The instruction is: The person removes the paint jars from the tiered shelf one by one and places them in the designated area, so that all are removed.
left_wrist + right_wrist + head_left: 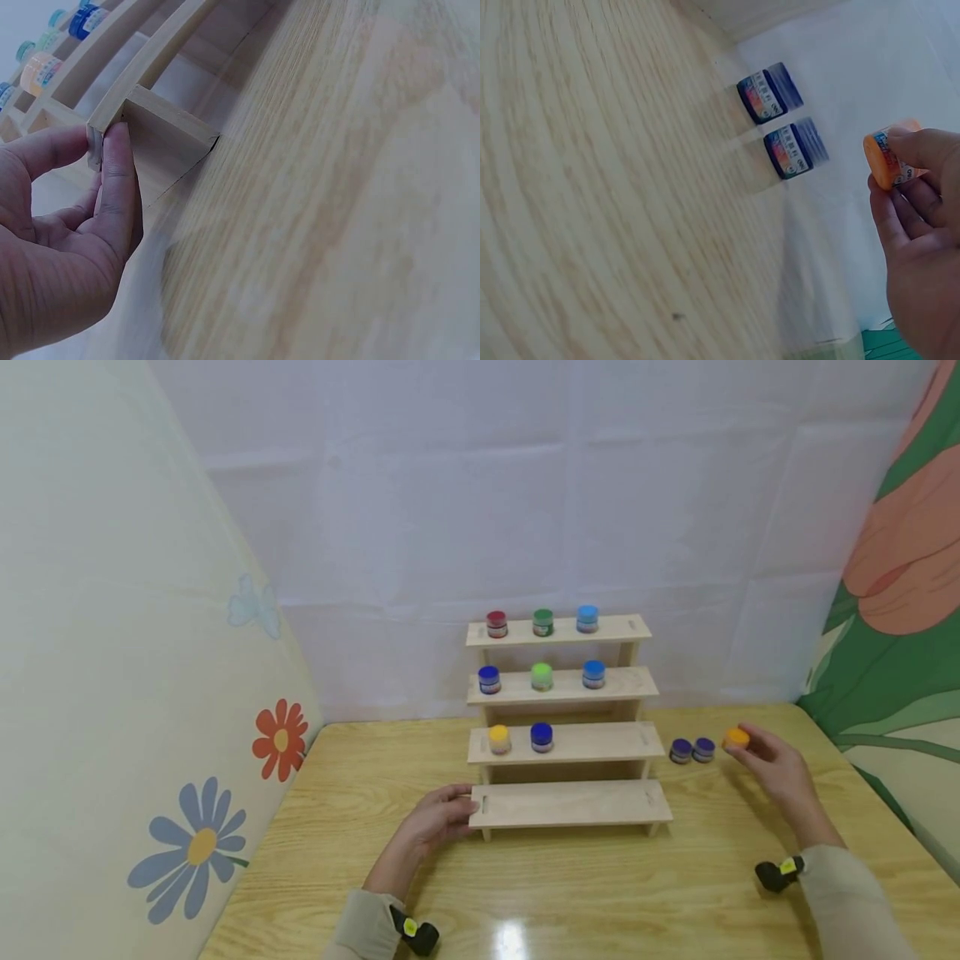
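My right hand (780, 774) holds a small orange paint jar (737, 739) between thumb and fingers, at the right of the wooden stepped rack (573, 806). In the right wrist view the jar's label (886, 154) shows, with the thumb lying over it. Two dark purple jars, a left one (680, 752) and a right one (703, 750), stand side by side on the table, left of that hand. My left hand (438, 817) pinches the left end of the rack's lowest step. Thumb and finger close on that board edge (105, 112) in the left wrist view.
The second step from the bottom bears a yellow jar (498, 739) and a blue jar (542, 737). Above, two steps carry several more jars, including a light green one (542, 677) and a red one (497, 624). A white cloth (420, 527) hangs behind the table.
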`<state>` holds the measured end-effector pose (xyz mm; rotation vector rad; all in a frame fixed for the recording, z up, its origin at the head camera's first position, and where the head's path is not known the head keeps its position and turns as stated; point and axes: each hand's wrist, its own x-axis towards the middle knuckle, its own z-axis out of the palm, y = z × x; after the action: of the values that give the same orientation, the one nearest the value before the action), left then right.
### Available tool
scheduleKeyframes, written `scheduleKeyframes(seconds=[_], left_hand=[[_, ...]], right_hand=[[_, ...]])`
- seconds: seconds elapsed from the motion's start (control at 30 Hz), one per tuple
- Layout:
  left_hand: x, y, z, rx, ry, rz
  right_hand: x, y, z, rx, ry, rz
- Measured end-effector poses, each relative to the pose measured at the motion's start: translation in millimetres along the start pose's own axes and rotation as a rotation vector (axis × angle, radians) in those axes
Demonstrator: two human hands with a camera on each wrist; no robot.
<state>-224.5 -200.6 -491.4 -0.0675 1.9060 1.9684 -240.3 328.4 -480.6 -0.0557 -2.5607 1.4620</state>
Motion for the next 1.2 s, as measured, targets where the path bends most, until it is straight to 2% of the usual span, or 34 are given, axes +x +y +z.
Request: scheduleKeyframes(seconds=[0.37,0.53,0.8,1.2], left_hand=[[-0.8,-0.1,-0.2,-0.001,-0.021,0.014],[-0.5,1.4,0.6,0.003,-0.017,0.013],[4.0,-0.1,0.3,0.001,-0.005,0.003],[2.4,-0.2,0.2,0.002,0.004,0.0]], right_hand=[[11.7,11.6,3.5,-0.071,-0.065,0.063],[14.9,17.8,6.0,-0.003,-0.074,0.108],[19.3,26.5,10.5,0.093,-0.082,0.127],[23.9,26.9,13.9,-0.001,-0.065,0.123]])
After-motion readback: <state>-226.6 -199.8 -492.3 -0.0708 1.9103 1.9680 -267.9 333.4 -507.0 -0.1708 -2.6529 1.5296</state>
